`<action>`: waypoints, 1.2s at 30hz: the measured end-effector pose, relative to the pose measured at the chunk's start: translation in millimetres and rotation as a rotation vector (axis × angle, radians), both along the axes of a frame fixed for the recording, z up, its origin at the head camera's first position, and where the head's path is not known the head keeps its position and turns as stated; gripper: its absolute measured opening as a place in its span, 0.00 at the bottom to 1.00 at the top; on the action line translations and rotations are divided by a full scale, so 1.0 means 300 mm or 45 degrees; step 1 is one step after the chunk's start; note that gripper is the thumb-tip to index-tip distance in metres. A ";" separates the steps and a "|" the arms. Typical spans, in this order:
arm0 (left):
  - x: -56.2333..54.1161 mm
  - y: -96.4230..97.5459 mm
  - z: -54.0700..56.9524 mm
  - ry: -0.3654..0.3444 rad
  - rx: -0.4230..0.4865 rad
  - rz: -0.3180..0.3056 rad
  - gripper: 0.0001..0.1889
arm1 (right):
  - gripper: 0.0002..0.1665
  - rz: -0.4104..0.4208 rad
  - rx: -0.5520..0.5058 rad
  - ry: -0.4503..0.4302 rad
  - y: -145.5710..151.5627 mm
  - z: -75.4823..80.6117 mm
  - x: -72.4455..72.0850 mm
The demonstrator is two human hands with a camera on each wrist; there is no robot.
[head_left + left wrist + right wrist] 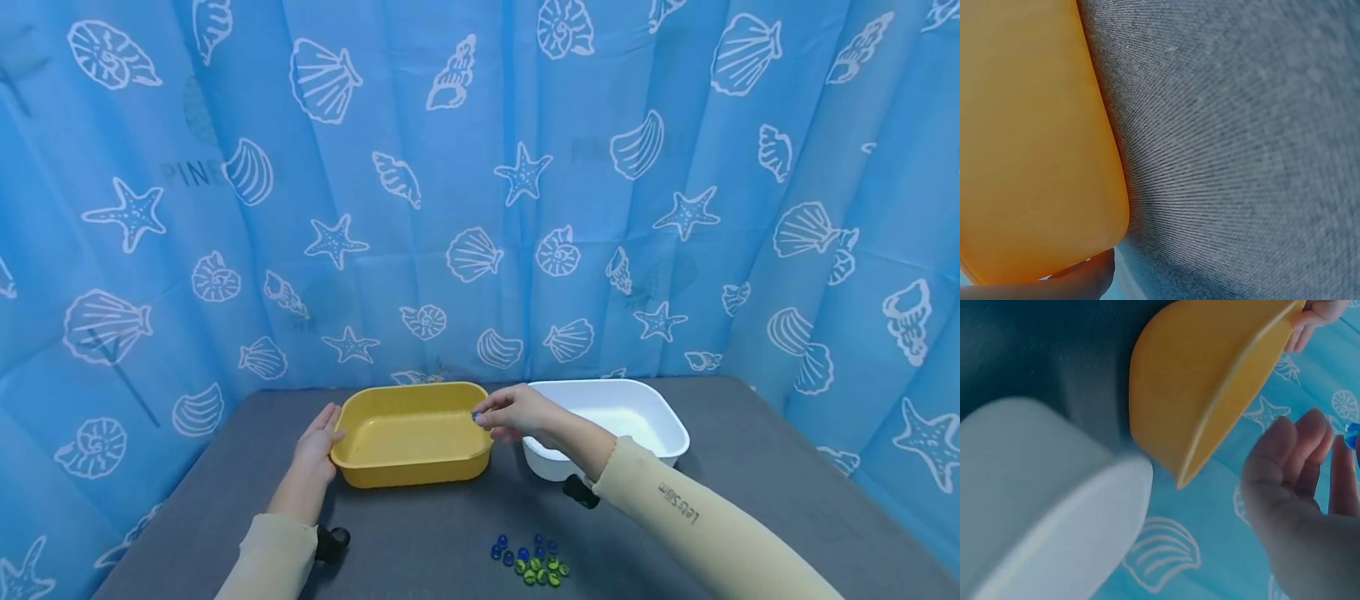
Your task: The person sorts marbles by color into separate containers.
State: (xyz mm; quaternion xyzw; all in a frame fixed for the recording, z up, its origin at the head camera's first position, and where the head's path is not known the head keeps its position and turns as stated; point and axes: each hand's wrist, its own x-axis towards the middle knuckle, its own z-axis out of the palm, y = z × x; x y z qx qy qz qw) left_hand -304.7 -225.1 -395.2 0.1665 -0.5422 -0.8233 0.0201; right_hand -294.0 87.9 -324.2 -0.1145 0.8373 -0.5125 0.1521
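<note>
The right hand (519,413) pinches a single blue glass marble (476,416) between thumb and fingertips, the grip narrow and no wider than the marble itself. It hangs over the right end of the yellow plastic basin (412,476), with the marble just inside the rim and above the basin's floor. The left hand (315,446) holds the opposite end of that basin, thumb at the rim and fingers along the outer wall, apparently steadying it.

The step in hand looks like bringing one blue marble to the yellow basin. From here, the next move seems to call for lowering the marble a little and parting the fingertips gently, so that it does not bounce out, while the left hand keeps the basin steady.

Just right of the yellow basin, partly behind the right forearm, stands a white plastic basin (543,467). Nearer the person, loose blue marbles (522,553) lie beside yellow-green marbles (542,576) in one cluster on the dark grey cloth (420,533). Beyond the basins hangs a blue curtain (480,125) printed with white seashells and starfish.
</note>
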 end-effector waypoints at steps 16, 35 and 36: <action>0.002 0.000 -0.005 0.005 -0.046 0.017 0.33 | 0.13 -0.086 -0.213 -0.146 -0.181 -0.129 -0.104; 0.000 0.004 -0.003 -0.004 -0.066 0.023 0.32 | 0.04 -0.046 0.192 -0.042 -0.305 -0.247 -0.166; 0.000 0.004 -0.004 -0.003 -0.068 0.024 0.32 | 0.04 -0.045 0.224 -0.031 -0.308 -0.252 -0.168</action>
